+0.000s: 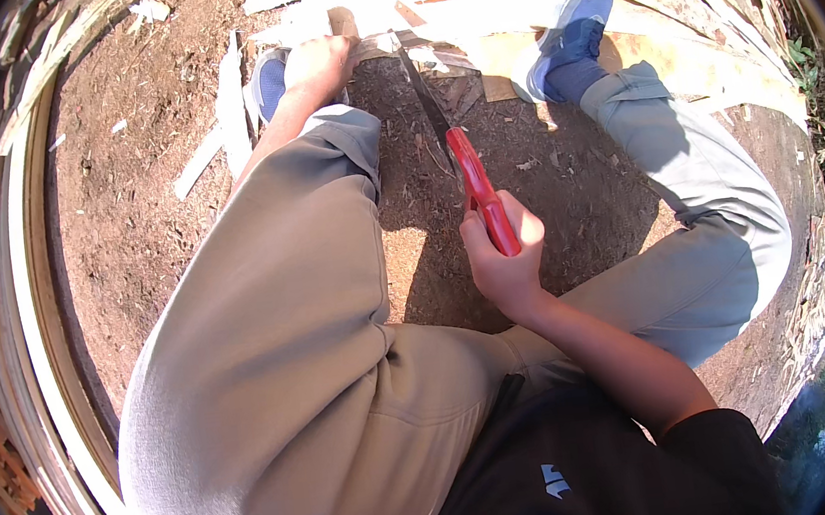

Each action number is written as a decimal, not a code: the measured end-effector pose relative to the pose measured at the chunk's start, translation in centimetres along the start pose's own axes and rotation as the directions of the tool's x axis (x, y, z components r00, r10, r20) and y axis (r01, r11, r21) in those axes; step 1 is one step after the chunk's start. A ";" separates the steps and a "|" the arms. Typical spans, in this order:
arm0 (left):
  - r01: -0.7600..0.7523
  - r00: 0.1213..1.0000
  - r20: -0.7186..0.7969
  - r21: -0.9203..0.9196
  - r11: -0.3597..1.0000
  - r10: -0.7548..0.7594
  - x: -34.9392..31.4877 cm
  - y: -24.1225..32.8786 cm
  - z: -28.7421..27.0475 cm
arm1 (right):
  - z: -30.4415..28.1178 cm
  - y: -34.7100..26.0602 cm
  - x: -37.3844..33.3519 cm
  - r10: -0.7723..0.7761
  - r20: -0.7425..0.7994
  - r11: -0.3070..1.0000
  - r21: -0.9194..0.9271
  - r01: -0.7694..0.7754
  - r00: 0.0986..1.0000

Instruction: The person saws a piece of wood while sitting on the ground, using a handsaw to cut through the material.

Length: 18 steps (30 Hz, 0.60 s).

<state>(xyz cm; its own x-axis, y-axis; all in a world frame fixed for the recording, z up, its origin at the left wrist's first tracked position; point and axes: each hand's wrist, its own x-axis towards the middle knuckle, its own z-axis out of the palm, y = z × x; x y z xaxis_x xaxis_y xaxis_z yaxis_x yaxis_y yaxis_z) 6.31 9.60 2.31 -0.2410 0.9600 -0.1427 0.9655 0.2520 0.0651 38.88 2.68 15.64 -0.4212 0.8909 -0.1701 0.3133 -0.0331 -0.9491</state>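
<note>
My right hand (pixel 508 255) is wrapped round the red handle of a handsaw (pixel 468 166) above the ground between my legs. The dark narrow blade runs away from me, its far end at the edge of a pale wooden board (pixel 372 48) washed out by glare. Beside my left shoe, my left hand (pixel 317 69) is closed on this board near a brownish piece of wood (pixel 343 23). Glare and the hand itself partly hide its fingers. Whether the saw teeth touch the wood is hard to tell.
Long planks (pixel 34 287) are stacked along the left side. Thin offcuts (pixel 211 158) lie on the brown soil near my left foot. My right shoe (pixel 575 34) rests beside more pale boards (pixel 693 52) at the far right. Wood chips litter the ground.
</note>
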 end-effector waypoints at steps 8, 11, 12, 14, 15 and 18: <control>-0.051 0.999 0.001 -0.014 0.999 0.051 1.5 2.5 -0.1 | 1.9 -0.1 8.3 0.020 -0.047 0.995 -0.095 -0.024 0.999; -0.008 1.000 0.031 -0.001 1.000 0.008 -0.5 0.3 -1.2 | 0.7 0.1 2.9 -0.001 -0.029 1.000 0.004 0.001 1.000; 0.001 0.999 0.035 -0.010 1.000 0.000 -0.7 0.3 -1.5 | -0.3 0.2 1.7 -0.026 -0.036 0.998 0.052 0.028 0.999; 0.010 1.000 0.013 -0.018 1.000 -0.010 -0.9 0.4 -1.5 | -0.2 -0.2 2.4 0.025 -0.062 0.996 0.089 -0.019 0.998; 0.004 1.000 -0.006 -0.035 0.999 -0.004 -0.8 0.2 -1.7 | 0.0 -0.6 2.8 0.059 -0.077 0.993 0.106 -0.050 0.995; -0.047 0.999 0.005 -0.055 0.997 0.047 1.0 2.7 -1.6 | 2.1 0.0 8.0 -0.008 -0.089 0.997 -0.081 0.000 0.996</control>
<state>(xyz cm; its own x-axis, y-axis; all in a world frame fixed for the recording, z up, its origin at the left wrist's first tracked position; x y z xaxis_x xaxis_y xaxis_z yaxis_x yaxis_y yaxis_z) 8.51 11.47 3.93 -0.1947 0.9702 -0.1442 0.9689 0.2131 0.1260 33.68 8.84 13.73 -0.3458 0.9280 -0.1384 0.3808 0.0040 -0.9247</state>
